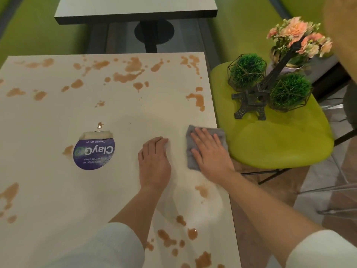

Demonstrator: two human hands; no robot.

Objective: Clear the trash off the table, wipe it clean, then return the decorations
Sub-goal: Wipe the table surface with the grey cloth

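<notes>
A white table (58, 117) is spotted with brown spill stains (125, 76) along its far side, left edge and near right corner. My right hand (208, 151) lies flat with straight fingers on a grey cloth (220, 136) at the table's right edge. My left hand (154, 161) rests palm down on the bare tabletop just left of the cloth. The decorations stand on a green chair (280, 147) to the right: two green ball plants in wire frames (248, 71) (289, 91), a dark Eiffel Tower figure (253, 105) and a pot of pink flowers (299, 37).
A round purple sticker (94, 153) is stuck on the tabletop, partly torn at its far side. A second table (135, 8) on a black pedestal stands beyond. Green benches run along both sides. Metal chair legs (328, 188) stick out at the right.
</notes>
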